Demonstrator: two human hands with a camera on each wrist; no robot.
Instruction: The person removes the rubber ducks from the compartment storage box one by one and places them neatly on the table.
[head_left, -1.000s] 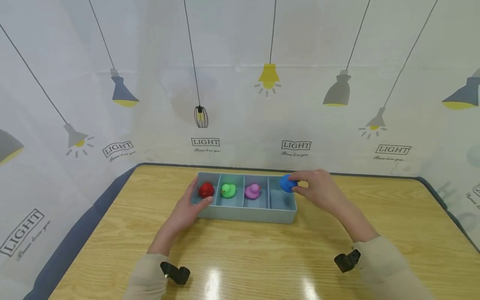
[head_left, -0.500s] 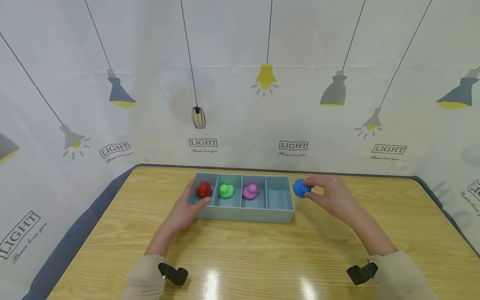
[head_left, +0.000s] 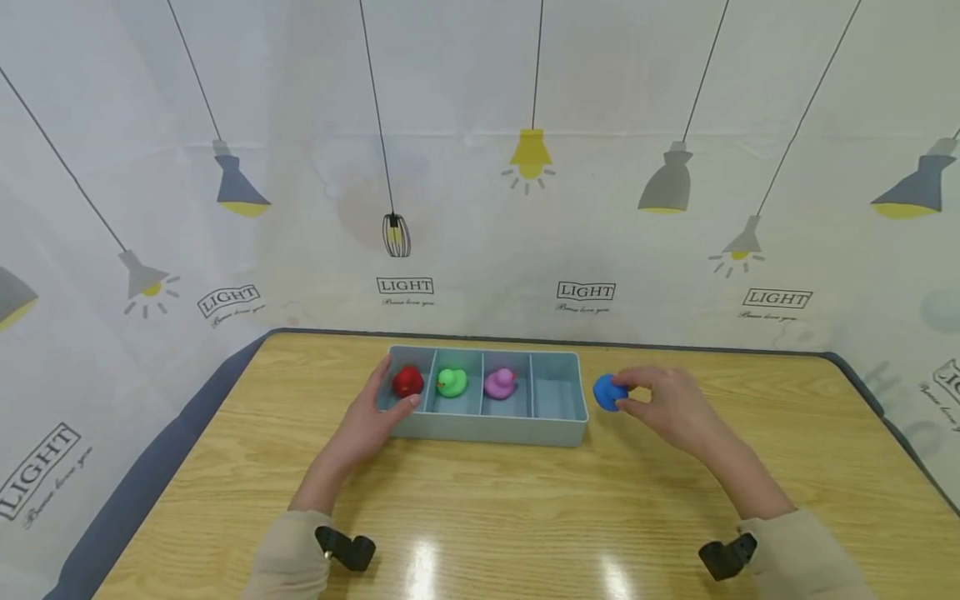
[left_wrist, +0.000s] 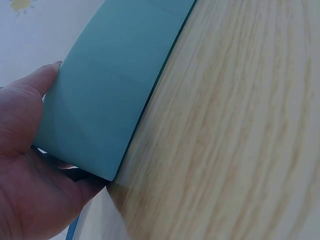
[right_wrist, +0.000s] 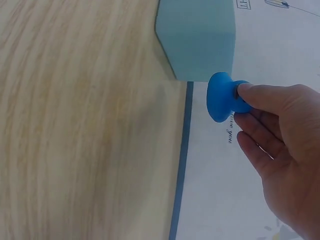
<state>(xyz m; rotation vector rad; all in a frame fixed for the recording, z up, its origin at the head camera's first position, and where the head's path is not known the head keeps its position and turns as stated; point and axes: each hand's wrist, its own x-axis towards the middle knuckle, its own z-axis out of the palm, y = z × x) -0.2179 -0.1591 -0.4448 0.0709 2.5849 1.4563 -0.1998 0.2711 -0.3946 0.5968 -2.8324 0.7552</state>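
A light blue tray [head_left: 487, 429] with a row of compartments sits on the table. From left to right, single compartments hold a red rubber duck [head_left: 408, 381], a green duck [head_left: 452, 382] and a purple duck [head_left: 500, 383]; the rightmost has nothing in it. My left hand [head_left: 375, 421] grips the tray's left end, its thumb on the front rim. In the left wrist view, the thumb [left_wrist: 37, 82] touches the top edge. Just right of the tray, my right hand [head_left: 667, 408] pinches a blue rubber duck [head_left: 609, 392] by its head, body facing left, above the table.
The wooden table [head_left: 480, 517] has a dark edge along its back and sides. Behind it hangs a pale sheet [head_left: 465, 167] printed with lamps. A small black camera is strapped to each sleeve.
My right hand has carried the blue duck from over the tray's rightmost compartment out past its right end, then slightly lower and nearer. The left hand keeps its grip on the tray.
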